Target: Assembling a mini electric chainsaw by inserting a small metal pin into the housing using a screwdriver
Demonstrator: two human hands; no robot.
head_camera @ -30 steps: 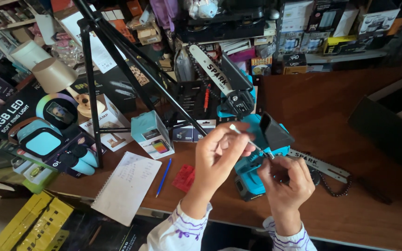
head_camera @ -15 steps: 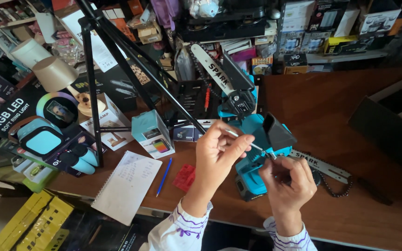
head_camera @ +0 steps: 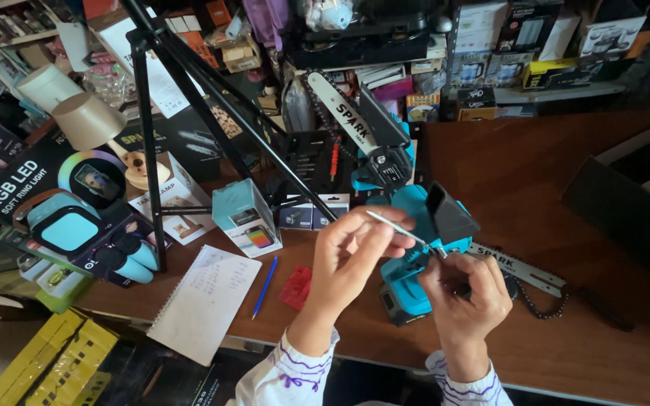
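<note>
Two hands: both work over a teal saw (head_camera: 415, 263) at the near edge of a brown table (head_camera: 536, 173)
Left hand (head_camera: 355, 252): fingers pinched on a thin metal tool (head_camera: 400, 229), which slants down to the right; the tip meets the saw body just by the right hand
Right hand (head_camera: 466, 289): curled tight beside the tool tip, against the saw; whether it pinches a small part cannot be told
Change: over the last second the tool has swung lower and its tip has closed on the saw body, while the saw itself has not moved; the work looks to have passed from lining up to contact
Saw: lies on the table, black block raised at its top, a loose bar and chain (head_camera: 524, 271) trailing to its right
Nearby: red card (head_camera: 296, 287), blue pen (head_camera: 265, 286) and a notepad (head_camera: 205, 301) to the left
Further out: small teal box (head_camera: 246, 216), tripod (head_camera: 189, 113), a second saw (head_camera: 374, 146) propped behind
Backdrop: shelves (head_camera: 536, 45) crowded with boxed goods
</note>
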